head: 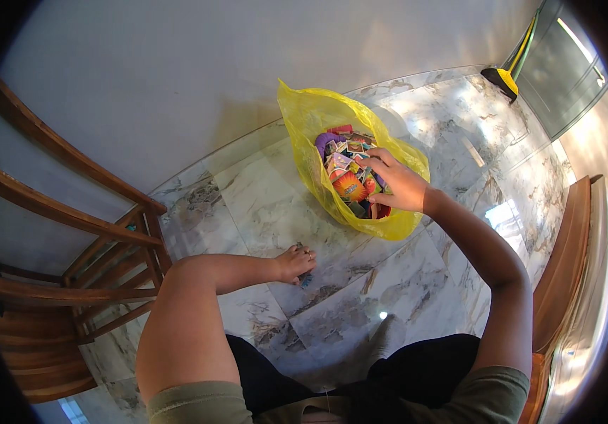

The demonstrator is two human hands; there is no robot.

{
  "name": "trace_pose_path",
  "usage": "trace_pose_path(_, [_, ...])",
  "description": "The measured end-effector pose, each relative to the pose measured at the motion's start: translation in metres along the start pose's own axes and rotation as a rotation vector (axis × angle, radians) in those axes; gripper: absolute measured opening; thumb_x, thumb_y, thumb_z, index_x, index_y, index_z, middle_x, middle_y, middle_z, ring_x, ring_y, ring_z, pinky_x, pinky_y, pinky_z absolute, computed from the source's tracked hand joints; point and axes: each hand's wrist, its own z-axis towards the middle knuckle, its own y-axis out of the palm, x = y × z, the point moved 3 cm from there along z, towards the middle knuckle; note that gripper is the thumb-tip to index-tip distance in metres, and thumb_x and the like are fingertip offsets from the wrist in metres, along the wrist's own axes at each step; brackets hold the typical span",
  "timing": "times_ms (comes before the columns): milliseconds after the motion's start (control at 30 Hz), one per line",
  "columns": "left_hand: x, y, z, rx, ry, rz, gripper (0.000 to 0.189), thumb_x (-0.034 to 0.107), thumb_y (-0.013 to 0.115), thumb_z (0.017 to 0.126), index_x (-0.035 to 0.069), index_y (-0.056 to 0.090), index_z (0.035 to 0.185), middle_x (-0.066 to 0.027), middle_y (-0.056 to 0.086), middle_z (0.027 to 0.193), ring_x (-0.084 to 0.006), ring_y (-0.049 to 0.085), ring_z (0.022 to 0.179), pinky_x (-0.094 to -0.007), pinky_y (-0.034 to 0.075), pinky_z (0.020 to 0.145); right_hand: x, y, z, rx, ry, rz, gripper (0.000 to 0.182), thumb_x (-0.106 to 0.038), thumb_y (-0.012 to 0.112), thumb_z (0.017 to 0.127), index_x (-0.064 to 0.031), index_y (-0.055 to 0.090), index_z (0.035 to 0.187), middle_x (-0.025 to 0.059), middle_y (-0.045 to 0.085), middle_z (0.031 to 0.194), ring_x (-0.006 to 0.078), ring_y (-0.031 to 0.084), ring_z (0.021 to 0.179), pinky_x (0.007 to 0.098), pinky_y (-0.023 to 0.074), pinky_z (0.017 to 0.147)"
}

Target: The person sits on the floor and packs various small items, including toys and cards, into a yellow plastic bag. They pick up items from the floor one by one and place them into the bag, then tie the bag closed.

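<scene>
An open yellow plastic bag (pixel 309 169) stands on the marble-look floor, full of mixed small things. Among them are small picture cards (pixel 340 160), a round orange piece with a printed burst (pixel 349 186) and a curved purple piece (pixel 325 142). My right hand (pixel 402 183) reaches over the bag's near right side, thumb and fingers apart above the contents, with nothing visible between them. My left hand (pixel 296 262), a ring on one finger, is low in front of the bag. Its fingers are curled on a small bluish thing (pixel 305 280), mostly hidden.
To the left stands wooden slatted furniture (pixel 71 222). A broom with a yellow and black head (pixel 505 82) leans in the far right corner by a grey door (pixel 563 74). Wooden furniture (pixel 563 254) edges the right side. A pale wall (pixel 177 79) rises behind the bag.
</scene>
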Motion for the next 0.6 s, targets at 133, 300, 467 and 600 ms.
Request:
trace_pose_path(133, [0.0, 0.003, 0.001, -0.073, 0.063, -0.102, 0.039, 0.016, 0.079, 0.067, 0.016, 0.054, 0.096, -0.0042, 0.061, 0.094, -0.0252, 0.06, 0.099, -0.0451, 0.043, 0.084, 0.003, 0.003, -0.004, 0.004, 0.002, -0.004, 0.07, -0.016, 0.076, 0.074, -0.0108, 0.042, 0.136, 0.0147, 0.035, 0.139, 0.0352, 0.046, 0.124, 0.0406, 0.0444, 0.1])
trace_pose_path(300, [-0.007, -0.044, 0.01, 0.101, 0.043, -0.325, 0.031, 0.01, 0.071, 0.075, 0.011, 0.051, 0.099, -0.0104, 0.062, 0.076, -0.0325, 0.065, 0.08, -0.0446, 0.047, 0.073, 0.02, 0.001, -0.014, 0.017, -0.02, -0.001, 0.061, -0.016, 0.074, 0.075, -0.0096, 0.047, 0.13, 0.0149, 0.044, 0.129, 0.035, 0.051, 0.116, 0.0406, 0.0454, 0.095])
trace_pose_path(467, [-0.012, -0.178, 0.036, 0.595, -0.009, -0.392, 0.034, 0.009, 0.072, 0.075, 0.007, 0.05, 0.101, -0.0144, 0.064, 0.093, -0.033, 0.064, 0.089, -0.0418, 0.049, 0.076, 0.052, 0.011, -0.033, -0.089, 0.075, -0.043, 0.044, -0.022, 0.072, 0.077, -0.0083, 0.055, 0.116, 0.0129, 0.055, 0.111, 0.0338, 0.055, 0.108, 0.0408, 0.0468, 0.09])
trace_pose_path(600, [-0.012, -0.247, 0.051, 1.052, 0.028, -0.13, 0.046, 0.011, 0.075, 0.074, 0.009, 0.053, 0.114, -0.0158, 0.051, 0.129, -0.0367, 0.047, 0.12, -0.045, 0.039, 0.099, 0.065, 0.038, -0.051, -0.156, -0.019, -0.354, 0.043, -0.032, 0.074, 0.074, -0.0115, 0.059, 0.109, 0.0093, 0.057, 0.108, 0.0271, 0.056, 0.109, 0.0456, 0.0461, 0.09])
